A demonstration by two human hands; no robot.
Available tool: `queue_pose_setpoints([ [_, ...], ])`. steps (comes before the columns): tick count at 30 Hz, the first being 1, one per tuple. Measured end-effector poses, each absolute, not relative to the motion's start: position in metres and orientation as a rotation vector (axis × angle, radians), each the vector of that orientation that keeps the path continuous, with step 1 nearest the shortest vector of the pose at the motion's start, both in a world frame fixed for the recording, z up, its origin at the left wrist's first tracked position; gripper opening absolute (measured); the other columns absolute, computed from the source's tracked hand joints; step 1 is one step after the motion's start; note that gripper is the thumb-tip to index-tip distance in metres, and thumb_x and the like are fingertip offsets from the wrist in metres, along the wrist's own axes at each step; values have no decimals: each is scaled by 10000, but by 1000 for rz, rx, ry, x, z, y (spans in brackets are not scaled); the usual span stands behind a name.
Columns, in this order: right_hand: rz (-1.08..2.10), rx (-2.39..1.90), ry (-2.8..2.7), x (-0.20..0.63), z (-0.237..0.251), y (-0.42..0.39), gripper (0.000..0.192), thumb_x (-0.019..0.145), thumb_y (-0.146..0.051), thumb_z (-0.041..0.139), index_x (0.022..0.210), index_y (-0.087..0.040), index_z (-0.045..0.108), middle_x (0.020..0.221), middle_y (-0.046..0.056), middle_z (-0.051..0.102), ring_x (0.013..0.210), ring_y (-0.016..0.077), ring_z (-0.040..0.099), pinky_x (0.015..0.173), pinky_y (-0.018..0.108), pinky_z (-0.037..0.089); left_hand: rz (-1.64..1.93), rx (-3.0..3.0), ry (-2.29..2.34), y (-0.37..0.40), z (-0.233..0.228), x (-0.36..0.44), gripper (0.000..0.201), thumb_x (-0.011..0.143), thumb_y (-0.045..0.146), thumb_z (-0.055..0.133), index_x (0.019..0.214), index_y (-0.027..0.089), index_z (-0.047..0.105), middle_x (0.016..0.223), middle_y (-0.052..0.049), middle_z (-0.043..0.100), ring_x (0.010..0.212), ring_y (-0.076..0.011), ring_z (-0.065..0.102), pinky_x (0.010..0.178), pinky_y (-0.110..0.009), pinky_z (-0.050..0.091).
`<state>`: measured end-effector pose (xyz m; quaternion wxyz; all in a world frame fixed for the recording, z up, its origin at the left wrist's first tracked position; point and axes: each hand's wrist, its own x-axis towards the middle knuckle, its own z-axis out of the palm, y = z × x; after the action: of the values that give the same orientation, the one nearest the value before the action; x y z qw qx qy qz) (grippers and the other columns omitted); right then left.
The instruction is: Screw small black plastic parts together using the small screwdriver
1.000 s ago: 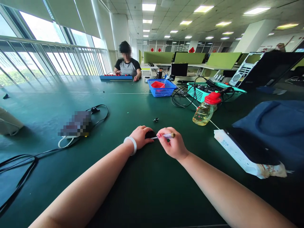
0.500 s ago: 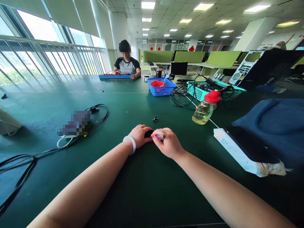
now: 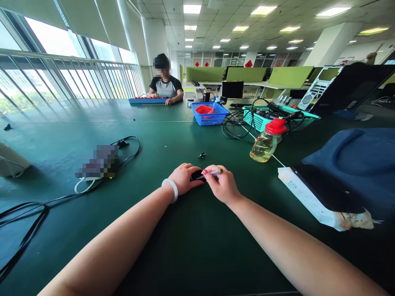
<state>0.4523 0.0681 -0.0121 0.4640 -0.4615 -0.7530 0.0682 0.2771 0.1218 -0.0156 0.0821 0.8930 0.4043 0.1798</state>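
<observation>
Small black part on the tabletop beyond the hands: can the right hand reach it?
Probably yes: the right hand grips a slim pale tool, but only dark green tabletop separates it from that part.

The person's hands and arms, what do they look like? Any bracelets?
No gloves or sleeves show. Around the wrist of the left hand is a plain white band. The right hand shows a reddish nail, maybe painted, and no band on its wrist.

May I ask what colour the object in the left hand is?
The object in the left hand looks black, best seen in the head view.
</observation>
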Motion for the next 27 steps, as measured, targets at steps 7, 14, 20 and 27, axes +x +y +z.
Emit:
queue_pose_setpoints([
  [7,81,-1018,-1931,455,-3,63,210,890,-242,434,730,-248,570,712,27,674,735,211,616,813,367,459,469,2676,1229,127,-19,276,384,806,427,684,1137,231,673,1051,-76,691,1016,-252,618,964,-417,475],
  [14,12,-1102,-1846,457,-5,66,218,925,-264,437,772,-240,590,745,38,693,712,203,614,814,360,446,457,2657,1255,127,-19,274,421,795,441,695,1149,214,674,1062,-93,694,1025,-267,617,970,-427,471],
  [20,231,-1205,-1884,453,-12,75,242,948,-305,423,798,-235,599,755,30,679,699,193,624,702,306,453,506,2662,1240,126,-19,273,443,809,439,678,1197,230,634,1068,-82,686,1022,-257,615,966,-426,472],
  [27,396,-1128,-1722,457,-13,75,245,942,-394,463,822,-233,603,727,21,651,670,180,603,660,289,446,808,2681,1145,123,-19,273,450,881,345,589,1319,256,540,1139,-76,639,1049,-236,574,1002,-432,456],
])
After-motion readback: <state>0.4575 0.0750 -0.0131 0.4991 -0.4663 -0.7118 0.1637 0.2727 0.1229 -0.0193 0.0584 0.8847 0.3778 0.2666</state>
